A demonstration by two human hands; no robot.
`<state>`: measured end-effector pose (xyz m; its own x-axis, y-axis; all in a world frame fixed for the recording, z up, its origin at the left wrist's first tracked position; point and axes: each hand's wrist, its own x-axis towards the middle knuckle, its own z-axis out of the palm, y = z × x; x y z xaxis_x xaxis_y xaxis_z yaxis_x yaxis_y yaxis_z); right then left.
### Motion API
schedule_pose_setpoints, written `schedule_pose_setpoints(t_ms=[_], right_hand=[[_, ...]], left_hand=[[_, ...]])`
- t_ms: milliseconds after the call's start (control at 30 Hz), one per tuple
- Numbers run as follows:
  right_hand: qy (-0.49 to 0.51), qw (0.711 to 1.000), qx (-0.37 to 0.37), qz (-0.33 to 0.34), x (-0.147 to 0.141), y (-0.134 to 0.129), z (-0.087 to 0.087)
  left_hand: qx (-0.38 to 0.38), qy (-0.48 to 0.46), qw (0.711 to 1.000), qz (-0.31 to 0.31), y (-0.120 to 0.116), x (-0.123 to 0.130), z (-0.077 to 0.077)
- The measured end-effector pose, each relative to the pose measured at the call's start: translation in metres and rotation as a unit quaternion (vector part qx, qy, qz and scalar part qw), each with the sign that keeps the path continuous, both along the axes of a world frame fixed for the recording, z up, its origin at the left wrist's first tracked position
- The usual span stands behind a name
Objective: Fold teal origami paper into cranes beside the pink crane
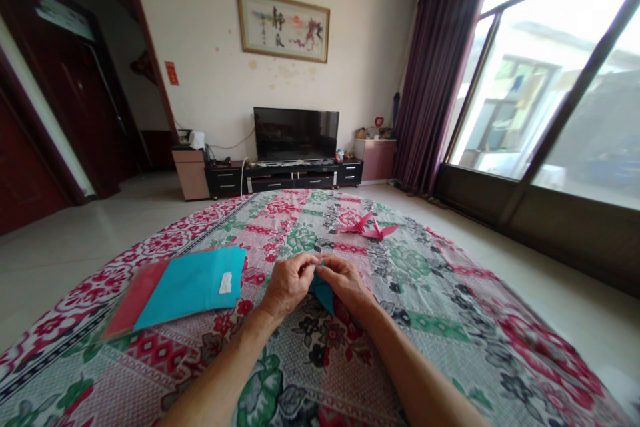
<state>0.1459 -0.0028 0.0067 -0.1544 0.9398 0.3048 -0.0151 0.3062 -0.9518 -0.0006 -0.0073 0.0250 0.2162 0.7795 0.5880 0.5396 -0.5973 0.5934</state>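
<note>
My left hand (293, 281) and my right hand (345, 281) meet over the middle of the table, their fingertips pinched close together. Between them is a folded piece of blue paper (324, 295), mostly covered by the right hand; its finished shape cannot be made out. Both hands are closed on its upper end, and a pointed blue part hangs below. Beyond the right hand, two pink origami cranes (379, 232) sit side by side on the cloth. To the left lies a clear packet of blue and red paper sheets (187, 287) with a small white label.
A patterned floral tablecloth (280, 360) covers the round table. Past its far edge stand a low black cabinet (225, 181) and a television (296, 135). A dark curtain (425, 80) and large windows are on the right, a doorway on the left.
</note>
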Motion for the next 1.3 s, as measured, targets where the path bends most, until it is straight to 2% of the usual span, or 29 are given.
schedule_pose_setpoints(t_ms=[200,467,833,1300], right_hand=[[-0.009,1.0,-0.007,-0.005,-0.001,0.001,-0.002],[-0.019,1.0,-0.018,-0.009,-0.001,-0.003,0.005],[-0.017,0.999,-0.042,-0.004,-0.002,-0.003,0.005],[-0.012,0.998,-0.069,-0.002,-0.002,-0.008,0.012]], left_hand=[[0.007,-0.001,1.0,0.002,0.0,-0.001,0.0],[0.021,0.01,1.0,-0.002,-0.001,-0.001,-0.001],[0.067,0.023,0.997,-0.015,-0.001,-0.003,-0.004],[0.082,0.022,0.996,-0.015,-0.001,-0.004,-0.005]])
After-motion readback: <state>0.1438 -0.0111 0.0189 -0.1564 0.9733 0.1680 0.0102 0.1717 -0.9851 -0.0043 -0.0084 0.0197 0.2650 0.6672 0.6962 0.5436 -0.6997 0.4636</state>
